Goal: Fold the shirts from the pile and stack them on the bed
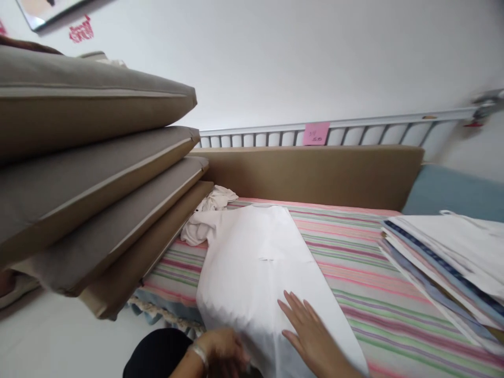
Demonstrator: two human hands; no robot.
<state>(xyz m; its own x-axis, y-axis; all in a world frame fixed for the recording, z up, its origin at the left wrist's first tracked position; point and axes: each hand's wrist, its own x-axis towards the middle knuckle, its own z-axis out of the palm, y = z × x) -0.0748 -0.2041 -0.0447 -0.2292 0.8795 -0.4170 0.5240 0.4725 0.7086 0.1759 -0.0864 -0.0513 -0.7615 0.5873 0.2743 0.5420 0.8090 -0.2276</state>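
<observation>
A white garment [255,262] lies folded lengthwise on a striped sheet [354,262], its crumpled end toward the back left. My right hand [311,333] rests flat on the near part of the white cloth, fingers stretched out. My left hand [222,349], with a bracelet at the wrist, is curled at the cloth's near left edge and seems to pinch it; motion blur hides the fingers.
Several tan and grey cushions [90,173] are stacked at the left, overhanging the bed edge. A brown padded board [315,176] and a railing with a pink note [316,134] stand behind. A pile of folded clothes [449,257] lies at the right.
</observation>
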